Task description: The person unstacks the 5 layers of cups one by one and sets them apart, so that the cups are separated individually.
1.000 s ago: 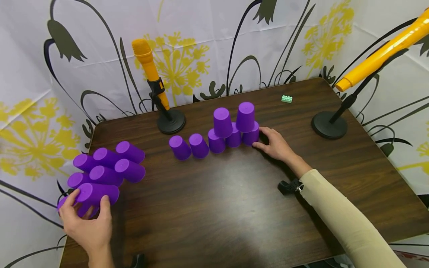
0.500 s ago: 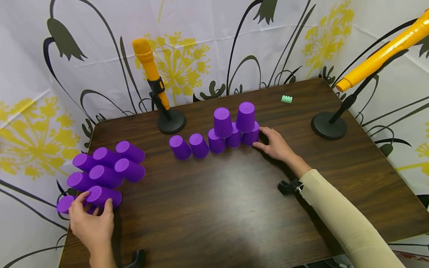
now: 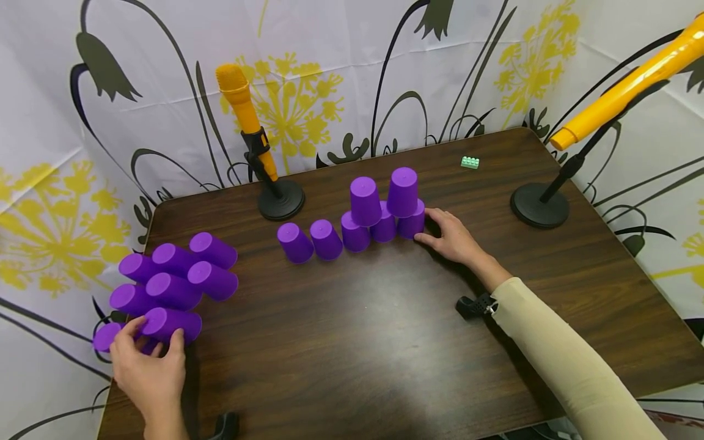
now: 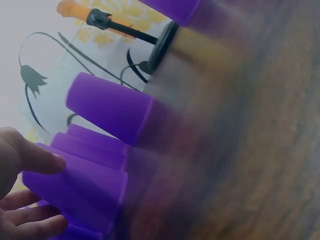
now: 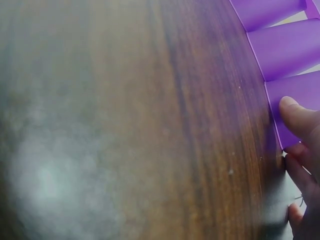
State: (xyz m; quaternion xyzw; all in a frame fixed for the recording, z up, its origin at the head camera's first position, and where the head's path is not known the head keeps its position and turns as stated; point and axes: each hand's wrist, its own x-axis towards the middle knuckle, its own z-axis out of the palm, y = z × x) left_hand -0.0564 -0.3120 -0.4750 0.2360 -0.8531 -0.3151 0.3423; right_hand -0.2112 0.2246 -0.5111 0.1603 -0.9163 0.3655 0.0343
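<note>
Purple cups stand upside down in a row (image 3: 326, 238) at mid-table, with two more cups (image 3: 385, 195) stacked on its right part. My right hand (image 3: 448, 235) curls round the rightmost base cup (image 3: 414, 223); its thumb (image 5: 298, 114) lies on that cup's wall (image 5: 292, 85). At the table's left edge several purple cups lie on their sides in a pile (image 3: 176, 275). My left hand (image 3: 150, 342) grips the nearest lying cup (image 3: 170, 322) between thumb and fingers. In the left wrist view the thumb (image 4: 35, 155) presses on this cup (image 4: 80, 185).
An orange microphone (image 3: 244, 116) on a black stand (image 3: 282, 198) rises behind the row. A second yellow one (image 3: 627, 85) with its base (image 3: 540, 206) stands at the right. A small green brick (image 3: 470, 162) lies at the back. The dark wood table (image 3: 357, 342) ends near my left hand.
My left hand and its lying cup have shifted slightly right and down, uncovering another cup at the far left. The right hand has stayed on its cup.
</note>
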